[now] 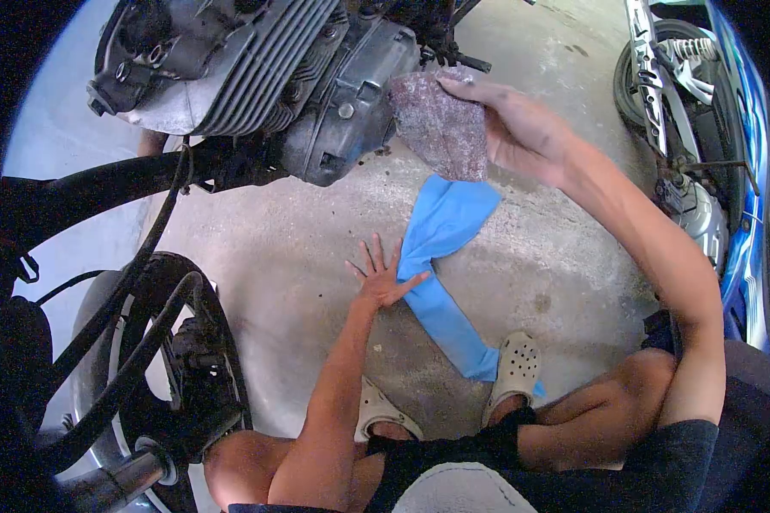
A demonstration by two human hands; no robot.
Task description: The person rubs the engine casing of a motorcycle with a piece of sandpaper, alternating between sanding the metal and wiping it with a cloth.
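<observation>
My right hand is raised beside the engine, thumb and fingers closed on a worn reddish-brown sheet of sandpaper streaked with pale dust. The sheet's left edge overlaps the grey metal engine cover in this view. Lower down, my left hand has its fingers spread wide over the concrete floor, holding nothing. Its thumb overlaps a blue cloth, which lies in a long folded strip from below the sandpaper down to my shoe.
The finned engine cylinder and a black frame tube fill the upper left. A motorcycle wheel stands at lower left. On the right is a blue motorcycle. My beige clogs rest on the concrete floor.
</observation>
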